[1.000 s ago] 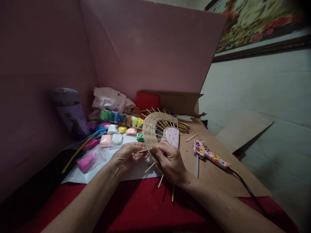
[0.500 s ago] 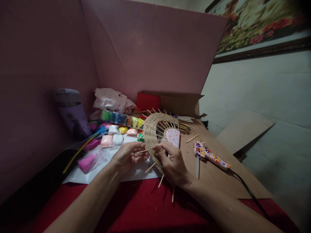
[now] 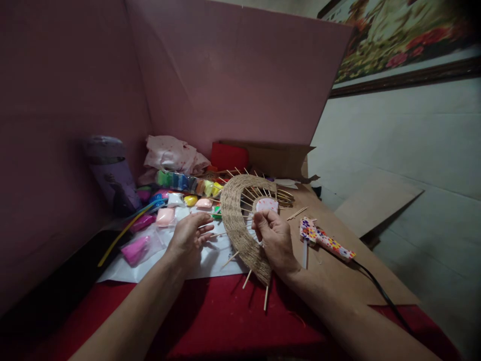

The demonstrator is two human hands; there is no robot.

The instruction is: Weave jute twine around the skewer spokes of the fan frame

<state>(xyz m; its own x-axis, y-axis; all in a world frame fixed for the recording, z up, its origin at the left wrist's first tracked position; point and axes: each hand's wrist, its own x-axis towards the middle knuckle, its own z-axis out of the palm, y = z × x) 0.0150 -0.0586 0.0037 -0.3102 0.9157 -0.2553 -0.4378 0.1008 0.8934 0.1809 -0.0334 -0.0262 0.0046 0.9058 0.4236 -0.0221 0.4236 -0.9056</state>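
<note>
A half-round woven piece of tan twine stands in front of me, with thin wooden sticks fanning out past its outer edge. At its centre is a small rounded pad in white cloth with pink spots. On the inner side of the woven band, just below the pad, my right hand is closed, thumb against curled fingers; whatever is pinched there is hidden. My left hand is off the outer edge at the left, fingers apart, close to the stick tips.
A flower-patterned glue gun with a black cord lies on cardboard at right. Packets of coloured clay cover white paper at left. A purple tumbler stands behind them. Red cloth covers the near edge.
My right hand has shifted from gripping the woven band to its inner side, uncovering the lower end. My left hand has drawn back left, away from the band.
</note>
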